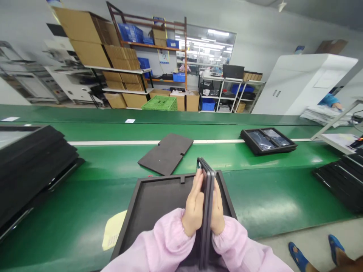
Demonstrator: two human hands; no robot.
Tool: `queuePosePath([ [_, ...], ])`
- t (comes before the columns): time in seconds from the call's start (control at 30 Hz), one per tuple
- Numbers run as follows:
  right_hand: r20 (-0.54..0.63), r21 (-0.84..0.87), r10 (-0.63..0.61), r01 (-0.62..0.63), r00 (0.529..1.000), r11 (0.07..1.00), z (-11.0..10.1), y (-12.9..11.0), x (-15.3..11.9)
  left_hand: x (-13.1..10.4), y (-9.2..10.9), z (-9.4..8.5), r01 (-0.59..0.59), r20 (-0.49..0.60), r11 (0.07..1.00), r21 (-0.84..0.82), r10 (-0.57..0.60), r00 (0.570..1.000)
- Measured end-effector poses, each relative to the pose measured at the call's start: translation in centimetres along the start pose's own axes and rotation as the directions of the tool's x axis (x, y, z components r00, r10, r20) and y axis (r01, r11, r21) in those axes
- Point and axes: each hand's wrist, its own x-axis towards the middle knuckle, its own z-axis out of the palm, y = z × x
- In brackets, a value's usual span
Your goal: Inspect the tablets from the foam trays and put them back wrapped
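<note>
Pink sleeves [167, 241] stretch across a green workbench [263, 200] and its black foam tray [155, 204]. Upright over the tray, several slim dark panels [209, 200] are pressed between the left hand [194, 207] and right hand [217, 211], fingers straight. Yellow paper [114, 230] lies beside the tray.

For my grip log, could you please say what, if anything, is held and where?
Dark panels, held upright by their outer faces between left hand and right hand.

My pink sleeves [167, 241] hide part of the black tray [154, 206]; left of it, print on the yellow paper [114, 228] is too small to read and the dark stack [35, 166] is cut off.
</note>
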Motion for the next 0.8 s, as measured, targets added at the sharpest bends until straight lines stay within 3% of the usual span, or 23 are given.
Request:
queuePosePath([
  [0.07,-0.004,0.092,0.089,-0.088,0.996,0.992,0.1,-2.6,0.7,0.9,2.9,0.8,0.196,-0.024,0.979,-0.060,-0.198,0.980],
  [0.13,0.001,0.138,0.175,-0.173,0.985,0.975,0.1,-4.4,0.7,0.9,4.7,1.2,0.299,-0.045,0.946,-0.129,-0.306,0.951],
  [0.33,-0.031,0.168,0.278,-0.269,0.960,0.948,0.1,-5.6,-0.7,-0.6,5.9,1.5,0.382,-0.081,0.913,-0.142,-0.396,0.915],
  [0.43,-0.082,0.159,0.348,-0.333,0.934,0.930,0.1,-4.2,-1.3,-0.9,4.9,1.5,0.449,-0.094,0.875,-0.181,-0.470,0.878],
  [0.5,-0.119,0.125,0.348,-0.334,0.930,0.934,-0.4,-2.7,-1.7,-1.1,3.2,1.5,0.488,-0.109,0.843,-0.227,-0.520,0.847],
  [0.57,0.017,-0.048,0.204,-0.203,0.979,0.978,-1.5,-1.6,-1.8,-1.3,0.9,1.2,0.521,-0.112,0.807,-0.277,-0.566,0.817],
  [0.6,0.174,-0.176,0.097,-0.066,0.980,0.982,-2.2,-1.5,-1.7,-1.5,-0.2,0.9,0.531,-0.091,0.790,-0.307,-0.579,0.810],
  [0.63,0.361,-0.293,0.003,0.110,0.932,0.950,-3.0,-1.6,-1.4,-1.6,-1.2,0.5,0.533,-0.054,0.778,-0.331,-0.580,0.813],
  [0.7,0.660,-0.400,-0.079,0.438,0.747,0.805,-4.7,-2.6,-0.4,-1.8,-2.8,-0.7,0.531,0.061,0.765,-0.365,-0.549,0.834],
  [0.73,0.756,-0.395,-0.088,0.560,0.649,0.728,-5.4,-3.3,0.3,-1.8,-3.3,-1.4,0.543,0.124,0.754,-0.370,-0.539,0.833],
  [0.8,0.875,-0.338,-0.082,0.724,0.477,0.602,-6.7,-4.7,1.8,-2.0,-4.1,-3.2,0.609,0.207,0.709,-0.357,-0.575,0.791],
])
